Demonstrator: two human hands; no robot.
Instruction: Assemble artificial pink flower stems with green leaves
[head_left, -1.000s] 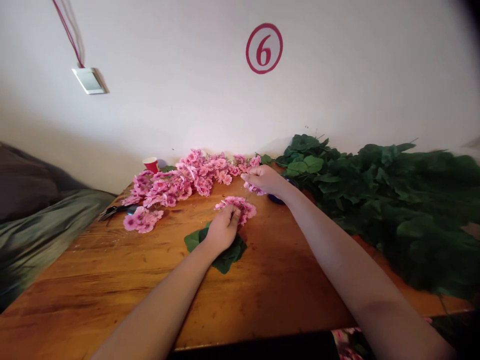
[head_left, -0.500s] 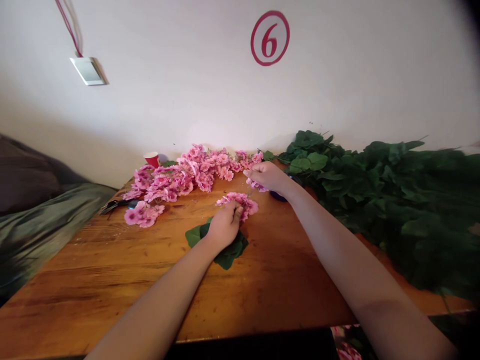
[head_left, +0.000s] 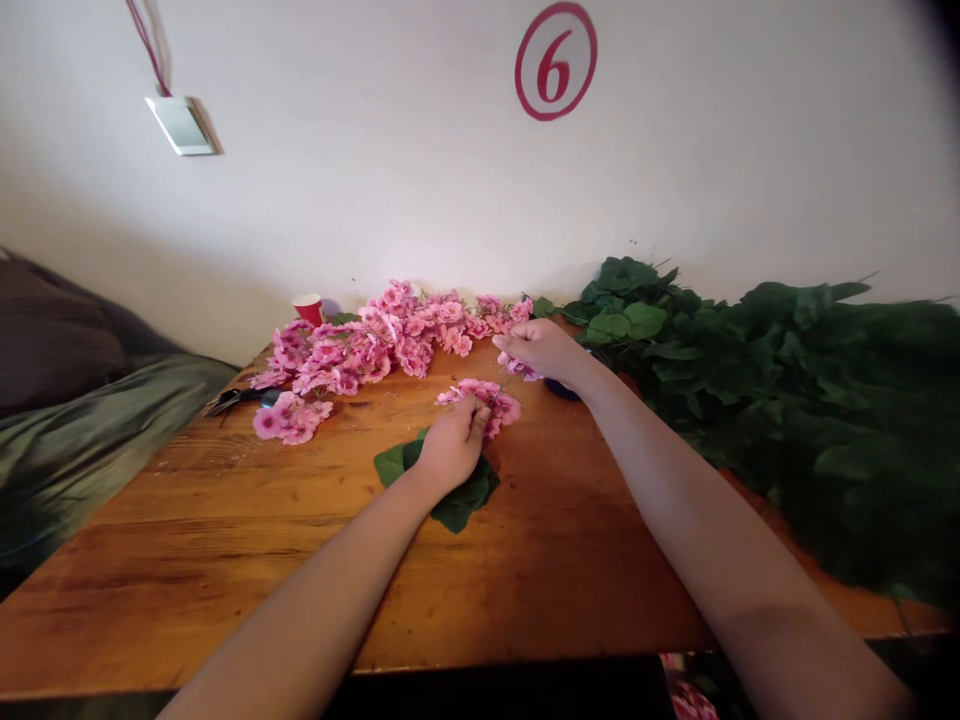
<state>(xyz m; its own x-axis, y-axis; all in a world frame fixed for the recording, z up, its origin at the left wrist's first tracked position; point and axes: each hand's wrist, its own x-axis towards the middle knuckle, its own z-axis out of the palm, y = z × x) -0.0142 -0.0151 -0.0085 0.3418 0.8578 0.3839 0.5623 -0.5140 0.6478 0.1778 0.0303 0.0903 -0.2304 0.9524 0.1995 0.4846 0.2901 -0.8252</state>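
Observation:
My left hand is closed around the stem of an artificial flower spray over the middle of the wooden table. Its pink blossoms show beyond my fingers, and green leaves spread beneath the hand. Farther back and to the right, my right hand is closed in a pinch. A thin strand seems to run between it and the blossoms, but what the fingers grip is too small to make out. Just under the right hand lies another small pink cluster, next to a dark blue round object partly hidden by the wrist.
Pink artificial flowers are heaped along the wall, with a loose cluster in front. A red paper cup and a dark-handled tool stand and lie at left. Green artificial leaves pile up along the right side.
The view has tipped down and turned left slightly. Both hands keep nearly the same pose over the table, the left still holding the flower spray.

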